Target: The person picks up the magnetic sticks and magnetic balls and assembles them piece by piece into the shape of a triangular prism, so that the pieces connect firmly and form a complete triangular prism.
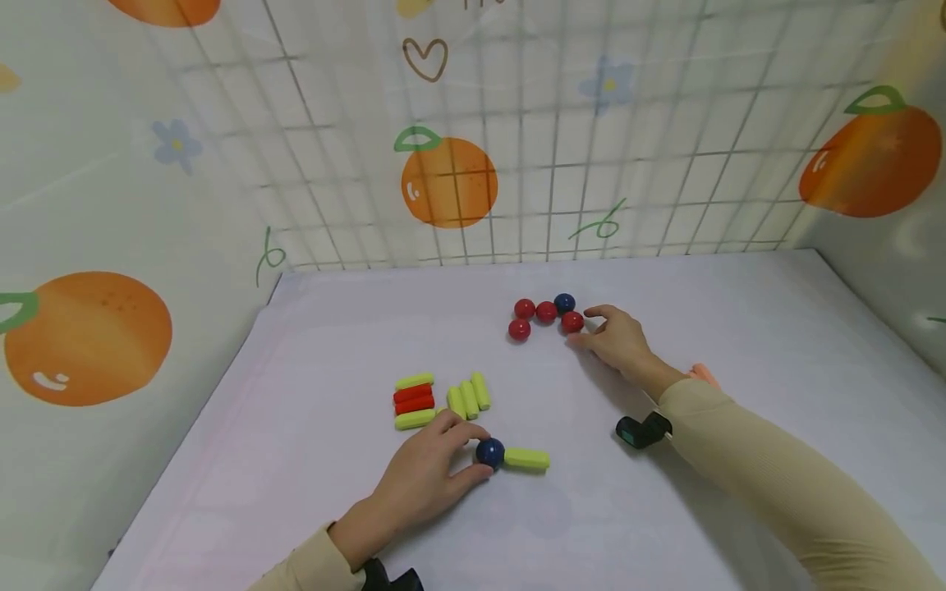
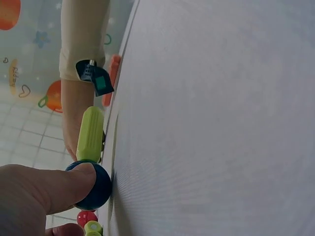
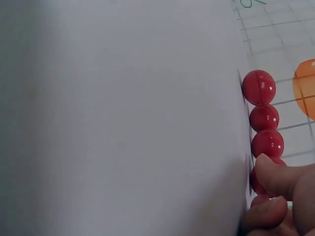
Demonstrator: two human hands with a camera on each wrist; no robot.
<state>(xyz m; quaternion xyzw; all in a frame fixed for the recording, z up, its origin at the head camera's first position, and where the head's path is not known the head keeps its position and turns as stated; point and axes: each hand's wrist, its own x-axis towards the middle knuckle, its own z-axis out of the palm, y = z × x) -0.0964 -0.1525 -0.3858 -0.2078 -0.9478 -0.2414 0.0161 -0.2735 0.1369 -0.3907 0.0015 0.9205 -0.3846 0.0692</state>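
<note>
The left hand (image 1: 432, 468) pinches a dark blue ball (image 1: 491, 453) between thumb and fingers at the front middle of the table. A yellow-green rod (image 1: 526, 459) sticks out from the ball to the right, its end touching it; the thumb lies across the ball (image 2: 101, 189) in the left wrist view. Farther back, the right hand (image 1: 619, 341) is at a red ball (image 1: 572, 322), thumb and finger apart beside it. In the right wrist view the thumb (image 3: 275, 174) partly covers that ball; whether it presses on it I cannot tell.
More red balls (image 1: 546, 312) and another blue ball (image 1: 565, 303) lie left of the right hand. Yellow-green rods (image 1: 469, 398) and two red rods (image 1: 414, 400) lie beyond the left hand. A coral-coloured piece (image 1: 704, 375) shows behind the right wrist. A patterned curtain (image 1: 517, 98) borders the table.
</note>
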